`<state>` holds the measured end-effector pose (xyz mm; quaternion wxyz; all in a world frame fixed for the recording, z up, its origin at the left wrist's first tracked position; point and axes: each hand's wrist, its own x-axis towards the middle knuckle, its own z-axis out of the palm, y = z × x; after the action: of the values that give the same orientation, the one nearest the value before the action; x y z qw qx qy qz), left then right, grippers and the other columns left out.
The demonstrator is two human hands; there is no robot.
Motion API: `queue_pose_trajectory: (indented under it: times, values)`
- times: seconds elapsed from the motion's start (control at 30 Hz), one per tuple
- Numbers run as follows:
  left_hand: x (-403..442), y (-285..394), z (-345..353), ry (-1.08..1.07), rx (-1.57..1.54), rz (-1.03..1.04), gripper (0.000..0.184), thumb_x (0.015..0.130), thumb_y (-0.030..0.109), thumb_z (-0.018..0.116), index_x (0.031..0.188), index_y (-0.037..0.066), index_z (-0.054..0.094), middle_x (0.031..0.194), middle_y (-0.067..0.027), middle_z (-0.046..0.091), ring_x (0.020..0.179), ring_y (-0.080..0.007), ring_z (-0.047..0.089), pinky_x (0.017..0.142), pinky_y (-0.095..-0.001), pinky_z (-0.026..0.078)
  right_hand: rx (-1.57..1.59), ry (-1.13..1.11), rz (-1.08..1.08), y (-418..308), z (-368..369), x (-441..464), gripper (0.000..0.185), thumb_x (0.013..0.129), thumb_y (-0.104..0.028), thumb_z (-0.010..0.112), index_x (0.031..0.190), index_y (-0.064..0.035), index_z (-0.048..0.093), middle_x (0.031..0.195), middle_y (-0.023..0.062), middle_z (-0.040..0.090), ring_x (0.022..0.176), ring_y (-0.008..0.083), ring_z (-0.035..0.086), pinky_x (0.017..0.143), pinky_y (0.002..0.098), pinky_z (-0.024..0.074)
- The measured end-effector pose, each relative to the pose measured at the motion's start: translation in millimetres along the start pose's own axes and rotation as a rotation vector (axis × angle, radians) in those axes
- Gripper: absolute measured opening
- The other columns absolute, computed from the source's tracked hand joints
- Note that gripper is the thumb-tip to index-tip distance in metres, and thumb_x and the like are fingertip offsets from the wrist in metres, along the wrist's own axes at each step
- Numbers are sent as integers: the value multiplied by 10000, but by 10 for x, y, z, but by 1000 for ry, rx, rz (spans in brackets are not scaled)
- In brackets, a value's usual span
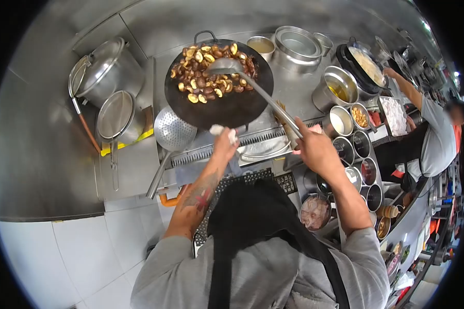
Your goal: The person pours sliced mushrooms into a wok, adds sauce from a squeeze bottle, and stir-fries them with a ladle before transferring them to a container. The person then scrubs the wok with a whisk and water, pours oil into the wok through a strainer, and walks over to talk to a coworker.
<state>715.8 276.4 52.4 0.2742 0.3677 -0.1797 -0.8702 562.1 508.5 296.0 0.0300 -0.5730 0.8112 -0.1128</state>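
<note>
A large black wok (219, 114) sits on the steel stove, with brown mushroom pieces (207, 92) spread over its upper part. My right hand (317, 149) is closed round the long handle of a metal ladle (226, 66), whose bowl rests among the mushrooms. At the wok's near edge, my left hand (225, 141) is closed on a white cloth (222, 132). A perforated skimmer (175, 129) lies just left of the wok, its handle pointing down toward the floor.
A lidded pot (108, 72) and a fine strainer (116, 116) stand at the left. Steel containers, one with oil (339, 88), line the right side. Farther right, a co-worker (438, 129) reaches toward another wok (367, 66). A pan of raw meat (315, 212) is near my right arm.
</note>
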Motion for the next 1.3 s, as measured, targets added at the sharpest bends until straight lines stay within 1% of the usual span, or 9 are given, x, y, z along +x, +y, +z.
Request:
queue_pose_trajectory:
  times: [0.1,0.2,0.33,0.47,0.57,0.63,0.77,0.97,1.3]
  values:
    - [-249,695,515,33,-117,-133,182,948,225,502,887,53,490,697,-105,523,520,-197,515,399,-301,389,289,44,-40,-52,-208,-210,508,911,-89,543,1403,-23,438,763,159,661,612,326,652,602,423,526]
    - [-299,972,787,31,-74,-221,276,990,317,486,965,42,497,740,-110,565,529,-179,507,409,-279,379,997,-332,436,-133,-346,101,452,909,-103,572,1313,61,454,708,53,576,527,120,562,420,298,442]
    - [-33,557,695,185,222,124,196,965,275,540,1005,84,517,765,-92,580,565,-196,568,425,-309,429,1060,-307,459,-44,-1,695,434,877,-103,539,1270,68,477,719,83,603,546,159,596,458,365,480]
    - [169,-255,23,293,568,714,166,875,87,585,1027,71,518,830,-85,587,548,-203,578,397,-348,437,571,-124,353,-263,220,876,417,836,-79,500,1225,70,517,779,169,642,621,223,669,516,416,527]
    - [-427,183,255,156,387,383,160,872,82,595,999,36,510,817,-94,590,512,-193,553,376,-328,410,833,-185,427,-422,281,975,269,858,-59,490,1071,94,552,759,176,618,561,207,630,489,373,520]
    - [-375,490,289,120,337,206,148,898,131,591,978,39,508,762,-88,574,508,-190,549,367,-305,386,1753,-474,656,-420,280,1158,125,905,-39,473,921,69,533,723,114,553,509,137,539,453,287,494]
    - [-440,865,172,-89,86,-69,152,928,166,574,871,50,493,691,-90,514,485,-183,475,356,-290,303,2169,-643,839,-273,321,1049,84,940,-6,462,970,72,453,787,69,500,538,65,477,429,183,444]
    - [-1097,760,328,-103,188,-158,146,971,171,467,902,44,484,734,-93,540,465,-144,421,383,-252,305,1942,-285,635,-284,-33,97,466,952,-32,497,1392,-24,344,907,101,550,538,48,420,393,175,353]
    - [-2001,297,676,-321,478,-308,77,934,111,494,960,40,509,777,-142,617,488,-162,491,384,-272,336,2057,214,625,-444,-663,-1839,495,944,-12,469,1429,-23,373,899,82,530,489,36,420,354,167,331]
